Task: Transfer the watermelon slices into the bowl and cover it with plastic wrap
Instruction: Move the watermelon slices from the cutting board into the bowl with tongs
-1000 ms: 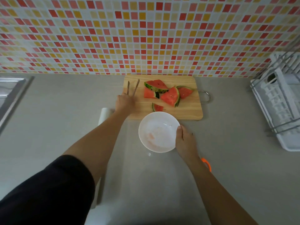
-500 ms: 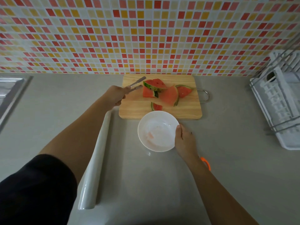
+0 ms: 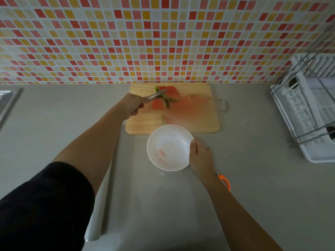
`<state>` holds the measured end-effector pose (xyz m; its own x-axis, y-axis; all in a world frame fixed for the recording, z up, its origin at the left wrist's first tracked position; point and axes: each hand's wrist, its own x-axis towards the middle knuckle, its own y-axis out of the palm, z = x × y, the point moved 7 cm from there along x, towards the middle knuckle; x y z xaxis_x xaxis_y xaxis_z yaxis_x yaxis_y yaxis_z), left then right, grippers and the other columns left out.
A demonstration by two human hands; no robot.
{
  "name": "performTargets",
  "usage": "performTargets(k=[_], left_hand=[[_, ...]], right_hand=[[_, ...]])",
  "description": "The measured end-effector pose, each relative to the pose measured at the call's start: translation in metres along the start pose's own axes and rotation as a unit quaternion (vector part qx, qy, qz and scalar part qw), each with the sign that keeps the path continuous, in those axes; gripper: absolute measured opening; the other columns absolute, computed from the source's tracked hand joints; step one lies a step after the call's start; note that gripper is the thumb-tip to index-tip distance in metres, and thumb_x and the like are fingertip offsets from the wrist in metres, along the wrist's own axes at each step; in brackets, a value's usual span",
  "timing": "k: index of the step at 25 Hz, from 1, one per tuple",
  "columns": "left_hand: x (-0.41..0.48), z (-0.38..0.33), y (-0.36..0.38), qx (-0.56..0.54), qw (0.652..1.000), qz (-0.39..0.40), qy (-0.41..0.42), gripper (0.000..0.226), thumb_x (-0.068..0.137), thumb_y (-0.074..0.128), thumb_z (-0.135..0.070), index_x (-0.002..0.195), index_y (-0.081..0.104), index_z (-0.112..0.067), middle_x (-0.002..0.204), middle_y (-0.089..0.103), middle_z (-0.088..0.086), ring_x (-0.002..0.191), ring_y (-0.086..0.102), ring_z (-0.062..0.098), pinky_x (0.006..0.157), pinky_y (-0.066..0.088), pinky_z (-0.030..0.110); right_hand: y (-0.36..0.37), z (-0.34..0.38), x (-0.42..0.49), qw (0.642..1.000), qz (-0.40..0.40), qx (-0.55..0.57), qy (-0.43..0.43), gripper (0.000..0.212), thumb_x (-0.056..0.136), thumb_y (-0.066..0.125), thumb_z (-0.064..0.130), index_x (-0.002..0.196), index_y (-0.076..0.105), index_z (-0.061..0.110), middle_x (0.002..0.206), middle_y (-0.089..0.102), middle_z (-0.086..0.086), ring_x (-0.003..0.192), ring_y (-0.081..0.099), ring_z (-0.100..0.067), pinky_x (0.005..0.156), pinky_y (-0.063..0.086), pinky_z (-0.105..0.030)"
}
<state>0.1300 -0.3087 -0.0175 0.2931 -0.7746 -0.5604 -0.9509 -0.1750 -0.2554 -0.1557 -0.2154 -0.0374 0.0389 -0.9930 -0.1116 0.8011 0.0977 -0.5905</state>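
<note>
The left hand (image 3: 133, 105) is closed around the handle end of the metal tongs (image 3: 156, 96), with the fingers curled under and the thumb on top. The tongs point away from the person and to the right, and their tips reach the green rind of the rearmost of the watermelon slices (image 3: 159, 104); whether the tips already pinch that piece I cannot tell. All the slices lie together on the far half of the wooden cutting board (image 3: 143, 125), and those on the right side are blurred and pale. The board has a small metal loop handle (image 3: 222, 105) on its right edge. The right hand (image 3: 199, 157) is at the right side of the white bowl (image 3: 169, 132), with the thumb lying on the rim; the other fingers are hidden under the hand, so I cannot tell if they grip the bowl. The bowl stands on the worktop (image 3: 253, 187), just in front of the board, and has no slice in it, only a faint pink mark. A roll of plastic wrap (image 3: 101, 211) lies on the worktop under the left forearm, partly hidden by it. An orange handle (image 3: 225, 182) shows beside the right wrist. A white dish rack (image 3: 308, 115) stands at the right, a sink (image 3: 7, 104) edge is at the far left, and a tiled wall (image 3: 163, 42) is behind.
</note>
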Motion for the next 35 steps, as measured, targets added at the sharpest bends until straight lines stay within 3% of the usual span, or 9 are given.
performTargets(k=[9, 12, 17, 20, 24, 28, 31, 33, 35], left_hand=[[-0.009, -0.001, -0.006, -0.044, 0.998, -0.039, 0.025, 0.018, 0.087, 0.064, -0.016, 0.095, 0.067, 0.000, 0.064, 0.048, 0.004, 0.046, 0.029, 0.011, 0.037, 0.023, 0.019], [-0.035, -0.010, -0.026, -0.020, 0.994, 0.033, 0.101, 0.017, 0.090, 0.063, -0.020, 0.086, 0.070, -0.005, 0.061, 0.047, 0.000, 0.047, 0.029, 0.009, 0.039, 0.024, 0.017], [-0.093, 0.017, -0.036, 0.164, 0.966, 0.169, 0.107, 0.021, 0.086, 0.067, -0.022, 0.077, 0.074, -0.005, 0.053, 0.046, -0.005, 0.047, 0.034, 0.006, 0.043, 0.028, 0.017], [-0.112, 0.018, -0.011, 0.269, 0.941, 0.166, 0.123, 0.016, 0.086, 0.067, -0.020, 0.084, 0.077, -0.008, 0.054, 0.056, -0.010, 0.048, 0.045, 0.000, 0.047, 0.037, 0.012], [-0.122, 0.005, 0.013, 0.427, 0.884, 0.149, 0.115, 0.026, 0.087, 0.063, -0.030, 0.087, 0.072, -0.005, 0.088, 0.068, 0.007, 0.081, 0.057, 0.017, 0.074, 0.045, 0.026], [-0.141, -0.026, 0.000, 0.539, 0.818, 0.123, 0.156, 0.023, 0.083, 0.060, -0.052, 0.084, 0.069, -0.030, 0.081, 0.060, -0.010, 0.077, 0.054, 0.011, 0.061, 0.035, 0.016], [-0.128, -0.041, -0.024, 0.444, 0.881, 0.085, 0.136, 0.031, 0.087, 0.061, -0.045, 0.065, 0.065, -0.024, 0.064, 0.058, -0.007, 0.056, 0.047, 0.009, 0.054, 0.032, 0.019], [-0.106, -0.030, -0.021, 0.295, 0.948, 0.078, 0.091, 0.036, 0.089, 0.062, -0.037, 0.065, 0.066, -0.011, 0.054, 0.052, -0.004, 0.045, 0.036, 0.010, 0.048, 0.030, 0.020], [-0.086, -0.016, -0.006, 0.217, 0.973, 0.058, 0.056, 0.030, 0.090, 0.061, -0.033, 0.076, 0.068, -0.007, 0.057, 0.049, -0.001, 0.045, 0.030, 0.010, 0.045, 0.027, 0.021]], right_hand=[[0.003, -0.005, 0.002, 1.000, -0.004, 0.001, 0.008, 0.033, 0.093, 0.028, 0.039, 0.091, 0.058, 0.025, 0.071, 0.058, 0.011, 0.072, 0.055, -0.014, 0.060, 0.037, -0.026], [0.004, -0.009, 0.004, 1.000, 0.002, -0.001, 0.023, 0.039, 0.093, 0.026, 0.043, 0.097, 0.061, 0.024, 0.077, 0.058, 0.011, 0.076, 0.054, -0.015, 0.068, 0.036, -0.028], [0.001, -0.007, 0.004, 0.999, 0.005, -0.001, 0.033, 0.040, 0.094, 0.027, 0.041, 0.069, 0.050, 0.020, 0.060, 0.052, 0.008, 0.060, 0.049, -0.008, 0.053, 0.029, -0.029], [0.000, -0.006, 0.005, 0.999, 0.010, -0.013, 0.034, 0.039, 0.095, 0.027, 0.040, 0.069, 0.047, 0.019, 0.061, 0.051, 0.008, 0.062, 0.049, -0.011, 0.055, 0.030, -0.029], [0.002, -0.008, 0.007, 0.999, 0.014, -0.004, 0.040, 0.045, 0.094, 0.026, 0.042, 0.077, 0.054, 0.011, 0.064, 0.055, 0.006, 0.063, 0.051, -0.010, 0.062, 0.035, -0.032], [0.004, -0.011, 0.006, 0.999, 0.006, -0.012, 0.052, 0.051, 0.090, 0.023, 0.047, 0.076, 0.054, 0.009, 0.064, 0.058, 0.001, 0.064, 0.054, -0.016, 0.060, 0.038, -0.034], [0.002, -0.009, 0.005, 0.999, -0.001, -0.004, 0.042, 0.051, 0.092, 0.024, 0.045, 0.074, 0.054, 0.008, 0.062, 0.056, 0.001, 0.060, 0.052, -0.014, 0.052, 0.037, -0.029], [0.001, -0.009, 0.005, 0.999, -0.001, -0.005, 0.045, 0.048, 0.093, 0.024, 0.044, 0.073, 0.054, 0.010, 0.060, 0.054, 0.003, 0.058, 0.050, -0.007, 0.050, 0.033, -0.025], [0.002, -0.010, 0.006, 0.999, 0.004, -0.008, 0.043, 0.044, 0.093, 0.025, 0.042, 0.071, 0.053, 0.015, 0.061, 0.054, 0.005, 0.060, 0.051, -0.006, 0.051, 0.033, -0.026]])
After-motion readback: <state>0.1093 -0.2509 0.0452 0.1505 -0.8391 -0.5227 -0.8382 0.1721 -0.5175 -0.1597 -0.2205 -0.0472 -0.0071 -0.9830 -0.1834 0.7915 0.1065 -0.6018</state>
